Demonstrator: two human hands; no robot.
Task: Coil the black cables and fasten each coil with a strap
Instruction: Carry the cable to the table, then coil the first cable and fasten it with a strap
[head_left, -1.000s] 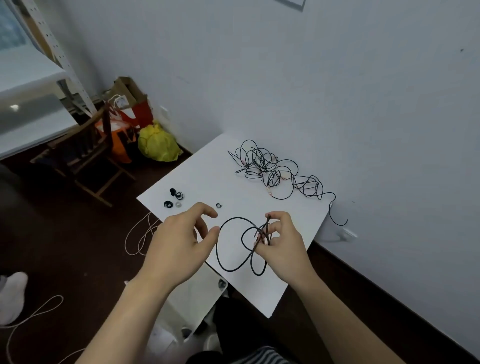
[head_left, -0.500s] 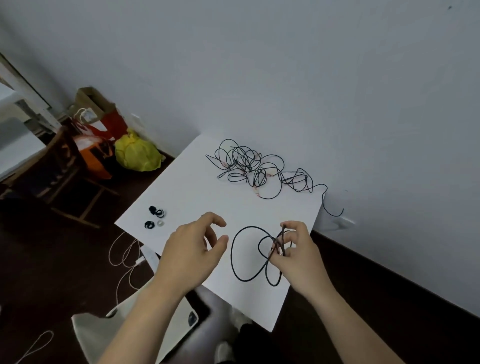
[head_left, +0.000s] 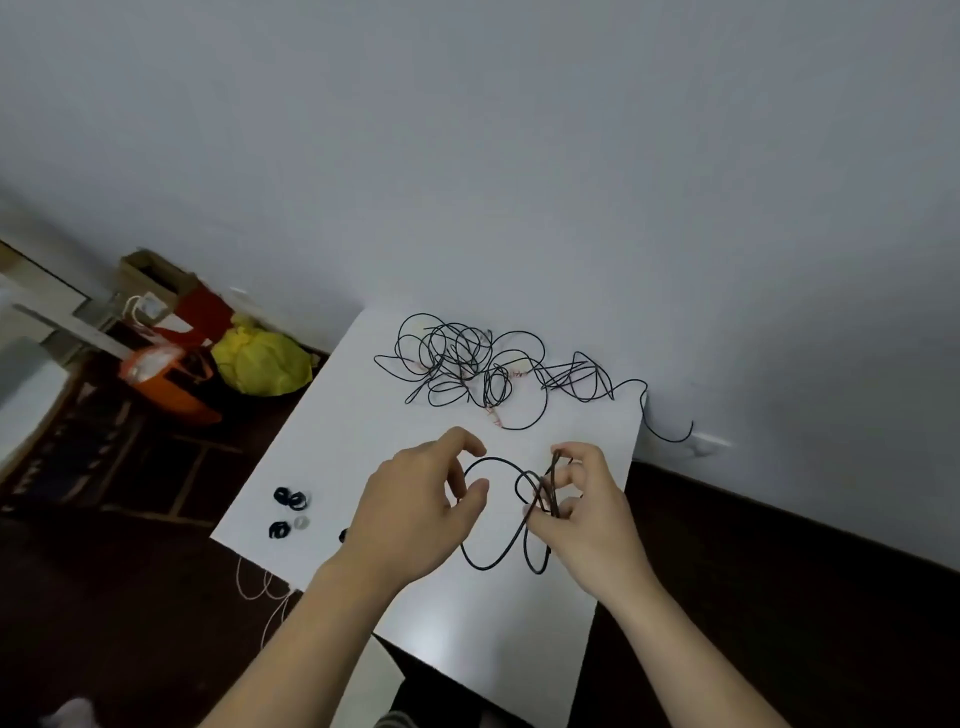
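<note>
My right hand pinches a bundle of loops of one black cable above the white table. The loose loops hang down and to the left of that grip. My left hand hovers just left of the loops with thumb and fingers curled, empty, close to the cable's left loop. A tangled pile of black cables lies at the table's far side by the wall. Small black straps lie in a cluster near the table's left edge.
The table stands against a grey wall. One cable end hangs off the table's right rear corner. On the dark floor to the left are a yellow bag, an orange bag, a wooden chair and a thin white cord.
The view has swung right and up. My hands keep their pose; the left hand has come slightly closer to the cable loop held by the right hand.
</note>
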